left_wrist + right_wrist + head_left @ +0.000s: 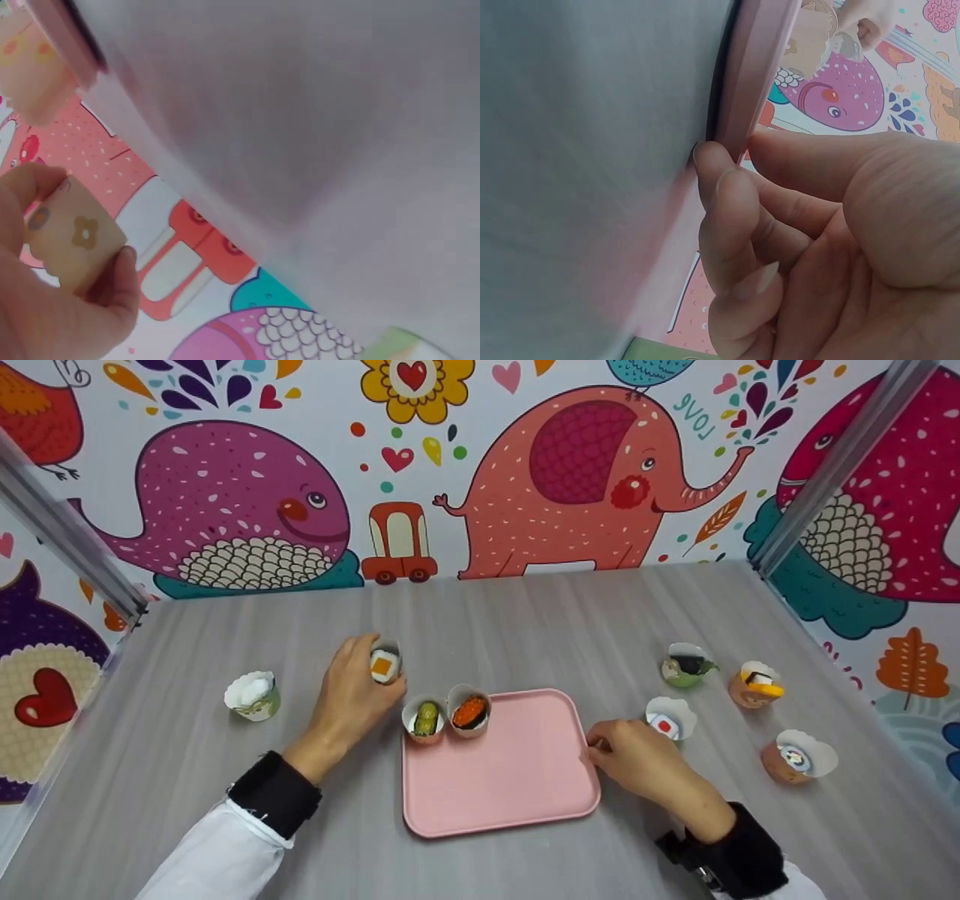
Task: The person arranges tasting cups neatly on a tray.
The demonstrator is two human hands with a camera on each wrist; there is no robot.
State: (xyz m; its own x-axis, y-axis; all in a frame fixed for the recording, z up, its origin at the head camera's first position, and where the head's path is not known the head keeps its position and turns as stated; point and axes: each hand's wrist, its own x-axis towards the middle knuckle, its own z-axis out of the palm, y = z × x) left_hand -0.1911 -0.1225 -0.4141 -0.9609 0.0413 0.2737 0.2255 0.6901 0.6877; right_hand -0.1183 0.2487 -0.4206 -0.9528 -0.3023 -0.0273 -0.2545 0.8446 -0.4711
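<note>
My left hand (351, 691) grips a paper baking cup (81, 238) by its sides, just beyond the upper left corner of a pink tray (510, 780). Inside that cup shows a white sushi piece with an orange square (385, 666). Two more cups stand at the tray's upper left corner, one with a green-topped sushi (426, 720), the other with an orange roe sushi (469, 712). At the tray's right side, my right hand (637, 756) pinches the rim (759, 67) between thumb and curled fingers.
A cup with a white filling (253, 696) stands at the left. Several cups sit at the right, among them a red-centred one (670, 720) close behind my right hand and a green one (685, 666). Printed panels (420, 472) wall the grey table (540, 622).
</note>
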